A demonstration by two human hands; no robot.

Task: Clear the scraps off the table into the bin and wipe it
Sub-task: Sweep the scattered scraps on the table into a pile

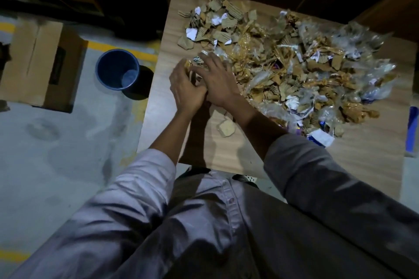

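Observation:
A wide heap of scraps point(292, 68), torn cardboard, crumpled paper and clear plastic, covers most of the wooden table point(374, 161). At the heap's left edge my left hand point(184, 88) and my right hand point(217, 81) are cupped together around a small bunch of scraps point(192, 65). The fingers of both curl round the bunch. A blue bin point(116, 70) stands on the floor to the left of the table, open at the top. A lone cardboard piece point(226, 128) lies on the table near my right wrist.
A brown cardboard box point(36, 59) sits on the floor left of the bin. Yellow lines point(122, 48) mark the grey floor. A blue object point(412, 129) shows at the table's right edge. Dark furniture stands behind the table.

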